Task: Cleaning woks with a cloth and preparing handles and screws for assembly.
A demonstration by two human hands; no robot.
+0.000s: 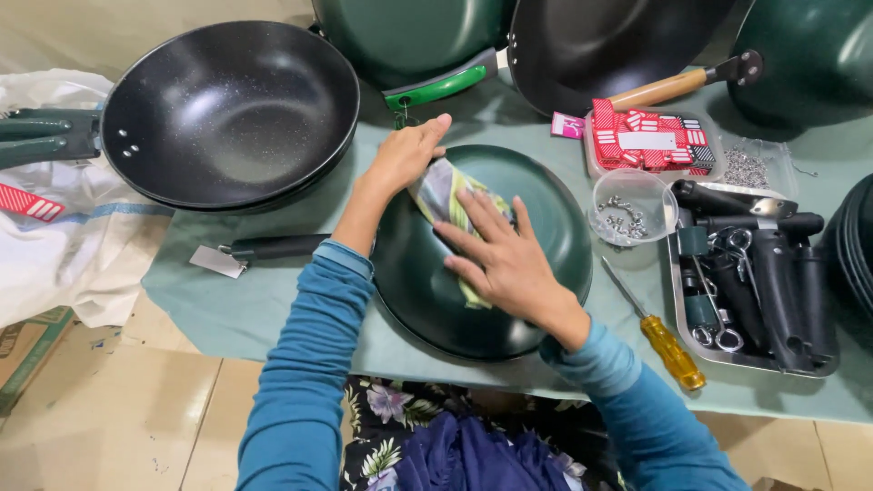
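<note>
A dark green pan point(546, 218) lies upside down on the green-covered table point(227, 309), its black handle point(273, 245) pointing left. My left hand point(405, 155) grips the pan's far rim and touches one end of a green and grey cloth point(441, 193). My right hand point(505, 259) lies on the middle of the pan's base with fingers spread, pressing the cloth flat against it. Most of the cloth is hidden under this hand.
A black wok point(227, 114) sits at the back left, with more green pans point(409, 32) behind it. To the right are a clear cup of screws point(630, 209), a tub of red packets point(650, 141), a yellow-handled screwdriver point(668, 350) and a metal tray point(755, 362) of black handles.
</note>
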